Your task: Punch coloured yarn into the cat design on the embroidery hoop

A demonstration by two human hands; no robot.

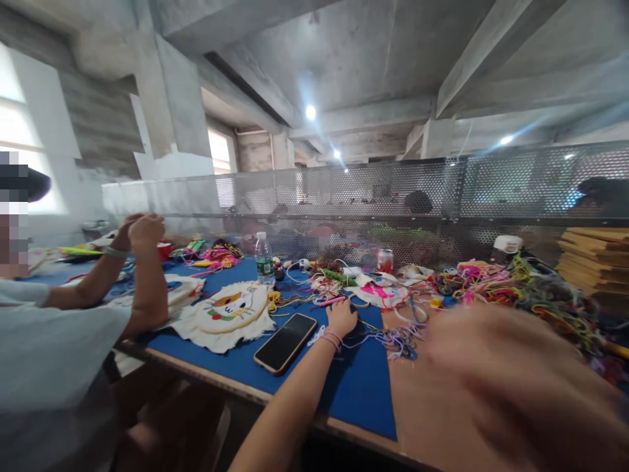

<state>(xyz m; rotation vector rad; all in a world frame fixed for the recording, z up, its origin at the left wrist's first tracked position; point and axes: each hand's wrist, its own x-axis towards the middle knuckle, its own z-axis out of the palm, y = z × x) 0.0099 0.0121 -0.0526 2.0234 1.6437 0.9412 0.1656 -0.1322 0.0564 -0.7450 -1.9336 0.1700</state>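
Observation:
My left hand (pixel 343 317) reaches over the blue mat (pixel 363 387), its fingers at a pink pen-like tool (pixel 332 301); whether they grip it is too small to tell. Purple and white yarn strands (pixel 400 339) lie to its right. A black phone (pixel 286 343) rests left of my wrist, beside an embroidery hoop (pixel 233 308) with an animal face on white cloth. My right hand (pixel 486 347) is large and smeared by motion at the right, above the brown tabletop (pixel 427 410). Its fingers cannot be made out.
A water bottle (pixel 264 259) and a red can (pixel 385 260) stand toward the back. Tangled yarn (pixel 535 288) heaps at the right, near stacked yellow-brown material (pixel 594 259). Another person's raised hands (pixel 146 231) are at the left. A perforated metal partition (pixel 344 196) runs behind the table.

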